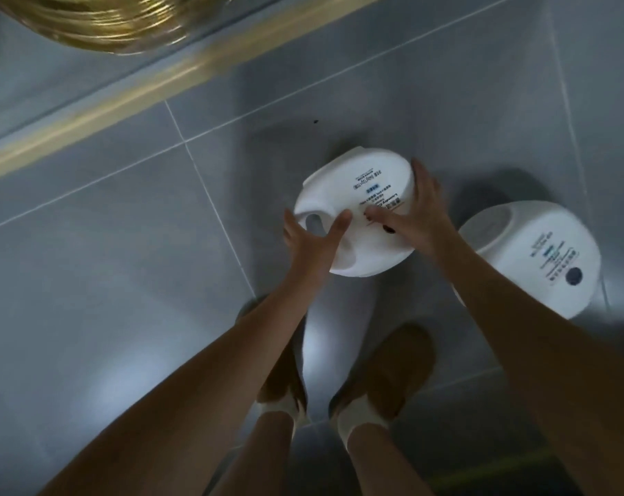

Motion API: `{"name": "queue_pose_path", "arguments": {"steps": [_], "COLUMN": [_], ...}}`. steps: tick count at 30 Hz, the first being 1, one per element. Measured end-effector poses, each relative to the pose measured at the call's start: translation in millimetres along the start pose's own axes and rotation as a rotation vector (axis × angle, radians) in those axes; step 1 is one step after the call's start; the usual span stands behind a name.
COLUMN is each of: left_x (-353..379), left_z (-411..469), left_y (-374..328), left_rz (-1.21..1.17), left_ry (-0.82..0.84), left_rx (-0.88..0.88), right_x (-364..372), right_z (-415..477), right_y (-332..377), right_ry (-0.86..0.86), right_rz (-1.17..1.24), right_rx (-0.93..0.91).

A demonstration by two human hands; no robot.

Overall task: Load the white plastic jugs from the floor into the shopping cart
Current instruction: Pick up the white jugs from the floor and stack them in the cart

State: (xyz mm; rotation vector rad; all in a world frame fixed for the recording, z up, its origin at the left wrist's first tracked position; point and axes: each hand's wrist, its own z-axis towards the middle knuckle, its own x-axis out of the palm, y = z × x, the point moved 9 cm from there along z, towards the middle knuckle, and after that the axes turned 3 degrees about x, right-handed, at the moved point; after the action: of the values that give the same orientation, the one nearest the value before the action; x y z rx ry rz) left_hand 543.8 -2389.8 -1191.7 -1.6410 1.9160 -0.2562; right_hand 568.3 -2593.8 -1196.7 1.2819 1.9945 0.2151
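On the grey tiled floor [117,288], the head view shows a white jug [339,187] lying on its side, just ahead of two brown slippers [392,366]. The left hand [312,241] grips its handle end, thumb across the face. The right hand [423,216] clasps the opposite edge, thumb on the label. The jug seems to rest on the tiles, though blur obscures that. A second jug [539,252] lies just to its right, partly behind the right forearm.
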Motion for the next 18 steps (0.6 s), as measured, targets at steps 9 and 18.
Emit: {"name": "queue_pose_path", "arguments": {"steps": [9, 18], "left_x": [-2, -62], "left_z": [0, -102], "left_y": [-14, -52], "left_rz": [-0.005, 0.043], "left_ry": [0.006, 0.053], "left_rx": [0.025, -0.014], "right_x": [-9, -37], "right_z": [7, -103], "right_y": [6, 54], "right_ry": [0.102, 0.192], "right_rz": [0.180, 0.297], "right_rx": [0.010, 0.047]}}
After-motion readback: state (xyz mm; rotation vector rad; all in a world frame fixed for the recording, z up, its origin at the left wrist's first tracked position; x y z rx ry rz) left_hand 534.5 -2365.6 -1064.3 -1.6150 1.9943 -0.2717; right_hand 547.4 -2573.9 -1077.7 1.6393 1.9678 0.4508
